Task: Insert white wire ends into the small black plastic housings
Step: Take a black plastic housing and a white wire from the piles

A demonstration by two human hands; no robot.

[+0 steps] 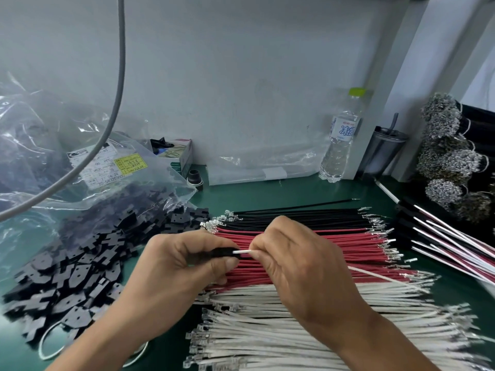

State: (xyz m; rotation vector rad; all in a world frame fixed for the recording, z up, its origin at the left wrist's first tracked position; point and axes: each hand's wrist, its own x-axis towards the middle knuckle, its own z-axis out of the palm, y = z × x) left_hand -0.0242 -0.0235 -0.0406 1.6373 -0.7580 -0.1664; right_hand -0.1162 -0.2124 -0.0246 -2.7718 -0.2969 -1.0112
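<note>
My left hand (187, 261) pinches a small black housing (226, 252) between thumb and fingertips, its opening turned toward the right so the wire can run straight in. My right hand (292, 253) pinches a white wire (242, 252) close to its end, which I judge keeps the tip stiff; the tip sits right at the housing's mouth, and whether it is seated I cannot tell. The wire's tail trails off toward the tabletop's right edge. I hold both above the red wires (334, 250) in the middle of the tabletop, with the white wire stock (308, 325) at the near edge and black wires (294, 218) behind, all within reach. The loose black housings (80, 269) spill from their bag (67, 156) along the left edge, handy for my left hand
</note>
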